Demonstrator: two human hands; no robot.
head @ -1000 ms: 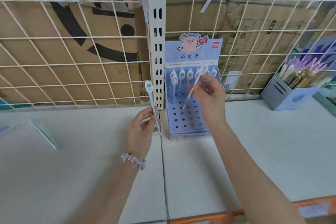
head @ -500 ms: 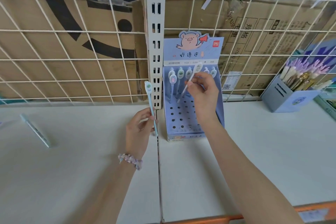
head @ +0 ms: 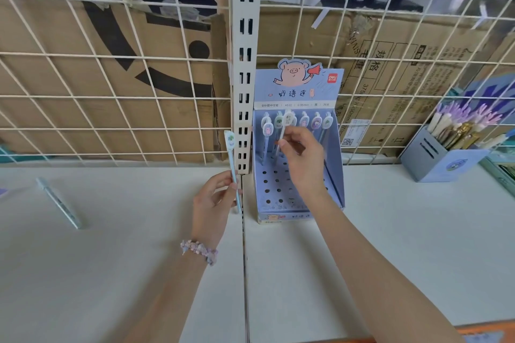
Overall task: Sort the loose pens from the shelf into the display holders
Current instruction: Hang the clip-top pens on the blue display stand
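Right hand (head: pixel 302 160) pinches a white pen (head: pixel 284 131) over the display holder (head: pixel 334 164) at the shelf's (head: pixel 418 231) back edge; left hand (head: pixel 214 200) grips a blue pen (head: pixel 233 167) upright. Risk: tip misses a hole, or knocks neighbouring pens w/ fingers. Loose pen (head: pixel 60 203) lies far left.

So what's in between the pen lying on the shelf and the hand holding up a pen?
Nothing, in the head view: just bare shelf between the lying pen and the left hand.

Loose pen (head: pixel 59 202) flat on shelf (head: pixel 418 231), left of display holder (head: pixel 299 164).
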